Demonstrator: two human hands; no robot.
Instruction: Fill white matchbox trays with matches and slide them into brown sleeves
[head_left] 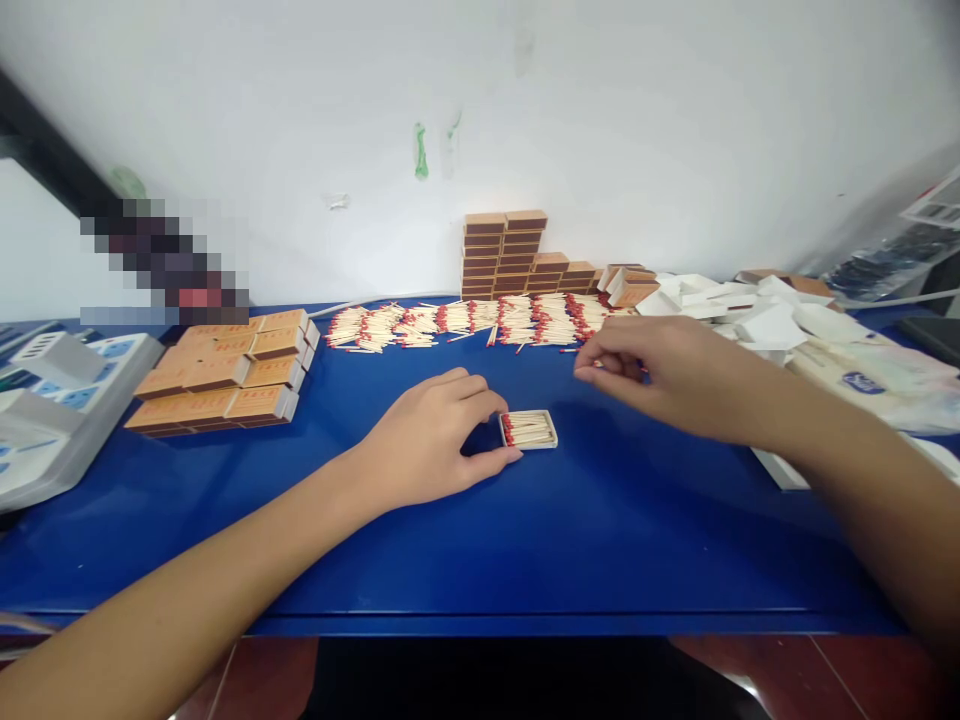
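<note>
In the head view, the left hand (427, 440) lies on the blue table (525, 540) near the middle. Its fingers are curved, and the thumb and fingertips grip the left end of a small open tray (534, 430) filled with red-tipped matches. The tray lies flat on the table.

The right hand (652, 370) is farther and to the right, above the near edge of a long row of loose matches (465, 323). Its fingers are curled and the thumb and forefinger are drawn together. I cannot tell if a match is between them.

Closed boxes (225, 375) are stacked at the left.
</note>
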